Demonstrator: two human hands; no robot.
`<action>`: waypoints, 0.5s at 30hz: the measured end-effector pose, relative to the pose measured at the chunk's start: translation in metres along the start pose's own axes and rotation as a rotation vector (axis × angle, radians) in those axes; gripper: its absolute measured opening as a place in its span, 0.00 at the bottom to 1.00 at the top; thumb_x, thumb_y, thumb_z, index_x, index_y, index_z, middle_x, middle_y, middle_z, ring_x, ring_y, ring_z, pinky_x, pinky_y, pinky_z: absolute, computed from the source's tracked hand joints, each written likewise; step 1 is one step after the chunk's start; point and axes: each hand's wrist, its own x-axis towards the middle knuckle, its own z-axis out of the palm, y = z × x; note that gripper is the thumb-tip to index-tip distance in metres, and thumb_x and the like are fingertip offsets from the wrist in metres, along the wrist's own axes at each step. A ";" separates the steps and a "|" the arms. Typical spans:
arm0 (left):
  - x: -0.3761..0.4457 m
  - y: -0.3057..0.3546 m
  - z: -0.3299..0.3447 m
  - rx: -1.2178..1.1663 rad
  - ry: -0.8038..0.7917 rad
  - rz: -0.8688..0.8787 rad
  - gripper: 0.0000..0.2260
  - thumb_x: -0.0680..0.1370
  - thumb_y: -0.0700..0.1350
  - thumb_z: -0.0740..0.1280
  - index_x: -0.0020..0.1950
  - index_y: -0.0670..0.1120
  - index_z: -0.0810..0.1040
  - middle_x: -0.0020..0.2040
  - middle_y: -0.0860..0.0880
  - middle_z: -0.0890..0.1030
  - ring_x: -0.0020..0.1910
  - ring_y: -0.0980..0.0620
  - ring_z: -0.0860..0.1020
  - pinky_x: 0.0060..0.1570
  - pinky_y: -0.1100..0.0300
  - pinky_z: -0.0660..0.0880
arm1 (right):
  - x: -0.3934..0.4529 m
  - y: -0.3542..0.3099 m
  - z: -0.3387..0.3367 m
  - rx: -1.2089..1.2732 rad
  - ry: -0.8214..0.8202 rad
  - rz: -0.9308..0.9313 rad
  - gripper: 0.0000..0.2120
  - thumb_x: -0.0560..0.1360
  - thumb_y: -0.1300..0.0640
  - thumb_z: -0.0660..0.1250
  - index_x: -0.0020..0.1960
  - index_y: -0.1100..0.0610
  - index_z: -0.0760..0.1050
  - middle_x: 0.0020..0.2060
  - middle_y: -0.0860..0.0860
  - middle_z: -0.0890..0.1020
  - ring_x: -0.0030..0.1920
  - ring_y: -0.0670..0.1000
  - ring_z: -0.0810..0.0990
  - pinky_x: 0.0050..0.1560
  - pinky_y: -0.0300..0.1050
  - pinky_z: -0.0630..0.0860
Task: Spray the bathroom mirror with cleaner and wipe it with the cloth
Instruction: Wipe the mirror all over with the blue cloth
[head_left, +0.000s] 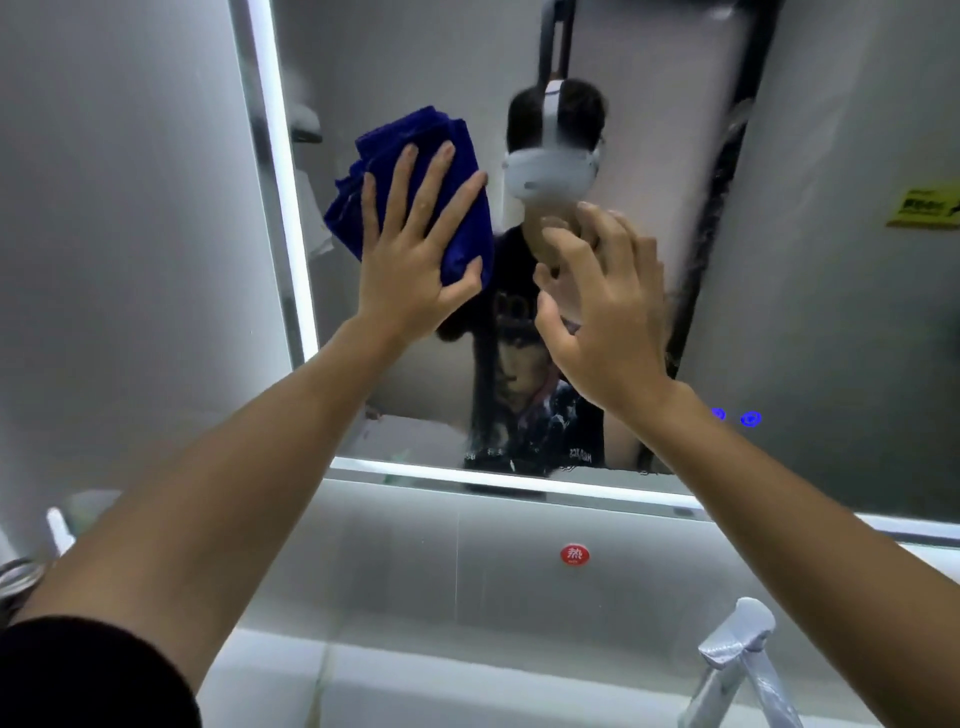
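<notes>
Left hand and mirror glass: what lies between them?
The folded blue cloth: the left hand presses it flat against the mirror, as the head view shows.

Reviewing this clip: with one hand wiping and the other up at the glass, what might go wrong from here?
1. The bare right hand is at the mirror with no cloth under it, so it may leave fingerprints.
2. The left hand presses the bunched blue cloth with spread fingers; a loose fold could slip out and leave streaks.
</notes>
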 end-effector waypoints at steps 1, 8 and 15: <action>-0.013 -0.002 0.002 -0.012 0.009 -0.017 0.31 0.77 0.57 0.62 0.79 0.52 0.60 0.79 0.45 0.59 0.79 0.40 0.53 0.75 0.37 0.44 | -0.007 -0.001 0.003 0.009 0.002 -0.015 0.20 0.75 0.55 0.67 0.65 0.58 0.77 0.68 0.58 0.75 0.70 0.59 0.69 0.70 0.54 0.69; -0.140 -0.013 0.025 -0.042 -0.020 -0.141 0.33 0.76 0.55 0.63 0.79 0.54 0.57 0.80 0.47 0.56 0.80 0.43 0.49 0.76 0.36 0.43 | -0.061 0.003 0.019 0.065 -0.103 0.055 0.20 0.73 0.58 0.69 0.65 0.59 0.78 0.68 0.57 0.75 0.69 0.59 0.69 0.72 0.47 0.61; -0.258 0.015 0.041 -0.044 -0.092 -0.237 0.35 0.75 0.54 0.61 0.80 0.54 0.52 0.82 0.51 0.48 0.80 0.42 0.47 0.75 0.35 0.44 | -0.096 -0.005 0.027 0.116 -0.196 0.040 0.18 0.73 0.59 0.69 0.62 0.61 0.79 0.67 0.60 0.76 0.70 0.61 0.71 0.71 0.57 0.67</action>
